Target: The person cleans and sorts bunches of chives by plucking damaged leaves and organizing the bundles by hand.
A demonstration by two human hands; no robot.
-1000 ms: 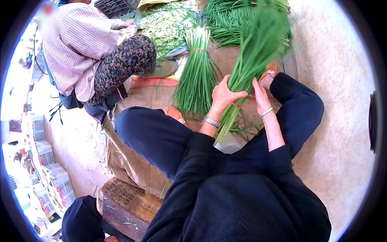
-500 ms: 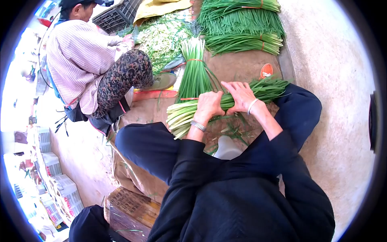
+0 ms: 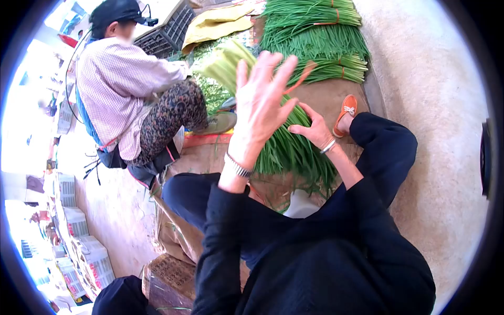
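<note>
My left hand [image 3: 260,100], with a metal watch band on its wrist, is raised with fingers spread, slightly blurred. Beside its fingertips shows an orange-red strip [image 3: 303,77]. Behind the hand is a bundle of long green stalks [image 3: 299,152], its blurred pale ends at the upper left and its leaves hanging toward the lower right. My right hand [image 3: 316,132], with a light bracelet, is around the right side of the bundle, the thumb in front and some fingertips hidden by leaves.
Stacked green bundles [image 3: 315,39] lie at the back. At the left sits a person [image 3: 118,71] in a checked top and dark cap, near trimmings [image 3: 215,97], a yellow sack [image 3: 218,23] and a black crate [image 3: 165,34]. A wooden block [image 3: 170,278] stands at the lower left.
The bundle has gone from lying sideways to pale ends up. My left hand has come off it and risen, fingers spreading. My right hand has shifted slightly left.
</note>
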